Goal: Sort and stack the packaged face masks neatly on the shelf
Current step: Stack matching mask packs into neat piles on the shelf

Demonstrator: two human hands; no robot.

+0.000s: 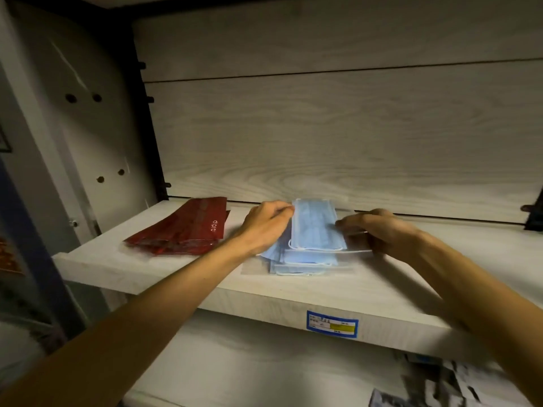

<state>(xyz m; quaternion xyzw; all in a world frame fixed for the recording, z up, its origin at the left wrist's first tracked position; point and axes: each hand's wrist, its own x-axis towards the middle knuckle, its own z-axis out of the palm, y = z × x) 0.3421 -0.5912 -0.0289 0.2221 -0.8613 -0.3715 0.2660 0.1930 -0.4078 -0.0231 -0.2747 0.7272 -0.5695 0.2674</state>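
Top blue mask pack (pixel 316 223): laid on the blue mask stack (pixel 299 259), between the two hands, near the shelf's back wall.
Left hand (pixel 266 224): curled, its fingertips pinching the pack's far left corner.
Right hand (pixel 379 230): fingers curled round the pack's clear right edge.
Red mask packs (pixel 185 227): piled beyond the left hand, apart from the blue stack.
Shelf (pixel 440 271): bare board seen beyond the right hand; front edge just before the stack.
Writing: white lettering on the red pack, not clearly legible; shelf-edge label (pixel 332 324) blue-bordered, unreadable.
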